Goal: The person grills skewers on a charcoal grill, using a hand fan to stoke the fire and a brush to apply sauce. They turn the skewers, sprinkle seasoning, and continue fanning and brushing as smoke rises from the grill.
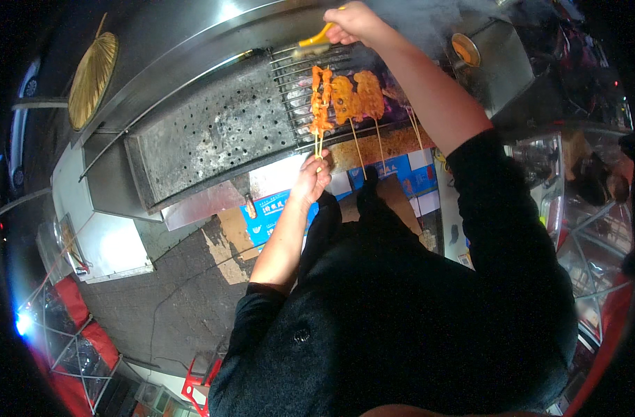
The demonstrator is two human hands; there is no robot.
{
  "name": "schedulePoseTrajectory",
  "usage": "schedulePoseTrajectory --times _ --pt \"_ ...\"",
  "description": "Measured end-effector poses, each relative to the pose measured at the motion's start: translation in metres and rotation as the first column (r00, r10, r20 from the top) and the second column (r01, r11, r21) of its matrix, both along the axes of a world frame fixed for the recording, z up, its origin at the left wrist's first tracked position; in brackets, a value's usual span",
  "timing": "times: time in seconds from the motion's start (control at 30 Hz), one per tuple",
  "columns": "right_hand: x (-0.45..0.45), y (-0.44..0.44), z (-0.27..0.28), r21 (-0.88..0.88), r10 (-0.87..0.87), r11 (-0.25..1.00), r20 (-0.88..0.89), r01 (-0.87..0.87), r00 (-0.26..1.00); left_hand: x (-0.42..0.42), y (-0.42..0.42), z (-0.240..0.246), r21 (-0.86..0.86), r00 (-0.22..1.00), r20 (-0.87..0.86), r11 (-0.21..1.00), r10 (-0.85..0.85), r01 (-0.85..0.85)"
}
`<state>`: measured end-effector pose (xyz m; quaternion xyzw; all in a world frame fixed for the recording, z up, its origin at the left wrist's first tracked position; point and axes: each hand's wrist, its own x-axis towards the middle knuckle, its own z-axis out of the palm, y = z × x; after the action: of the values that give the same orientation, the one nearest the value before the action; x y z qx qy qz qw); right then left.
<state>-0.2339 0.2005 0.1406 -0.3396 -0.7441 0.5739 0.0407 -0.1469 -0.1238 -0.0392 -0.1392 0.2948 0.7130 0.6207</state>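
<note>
My left hand (314, 180) grips the sticks of two skewers of orange-coated meat (320, 101), which lie over the bars of a charcoal grill grate (296, 112). Above them, my right hand (353, 23) is closed around the yellow handle of a basting brush (317, 39). Its pale bristles hover beyond the skewers' tips and look blurred. Two wide flat pieces of orange-coated meat (368, 95) on sticks lie on the grate to the right. More skewers further right are partly hidden by my right forearm.
A perforated metal plate (218, 125) covers the grill's left part. A metal bowl of orange sauce (465, 50) stands at upper right, amid smoke. A palm-leaf fan (93, 81) is at far left. Blue printed cardboard (276, 216) lies below the grill; a red plastic stool (195, 385) stands behind.
</note>
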Motion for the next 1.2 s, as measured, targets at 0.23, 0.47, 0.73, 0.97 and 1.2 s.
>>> schedulePoseTrajectory --times 0.23,0.47,0.73,0.97,1.2 --pt "0.089 -0.078 -0.059 0.450 0.127 0.891 -0.134 -0.053 0.983 0.007 0.007 0.028 -0.092 0.999 0.030 0.995 0.028 -0.026" --pt "0.145 -0.111 -0.091 0.437 0.031 0.891 -0.334 0.126 0.942 0.005 0.011 0.018 -0.148 0.998 0.064 0.989 -0.009 0.018" --pt "0.212 -0.148 -0.082 0.316 0.164 0.945 -0.236 -0.084 0.958 0.007 0.008 0.008 -0.008 0.986 0.165 0.999 0.039 -0.038" --pt "0.217 -0.126 -0.080 0.105 0.208 0.977 -0.308 -0.184 0.929 0.009 0.005 0.001 -0.097 0.980 0.183 0.993 0.082 -0.065" --pt "0.176 -0.003 0.028 0.027 0.055 0.998 -0.489 -0.048 0.870 0.034 0.020 0.031 -0.703 0.334 -0.708 0.664 -0.623 -0.253"
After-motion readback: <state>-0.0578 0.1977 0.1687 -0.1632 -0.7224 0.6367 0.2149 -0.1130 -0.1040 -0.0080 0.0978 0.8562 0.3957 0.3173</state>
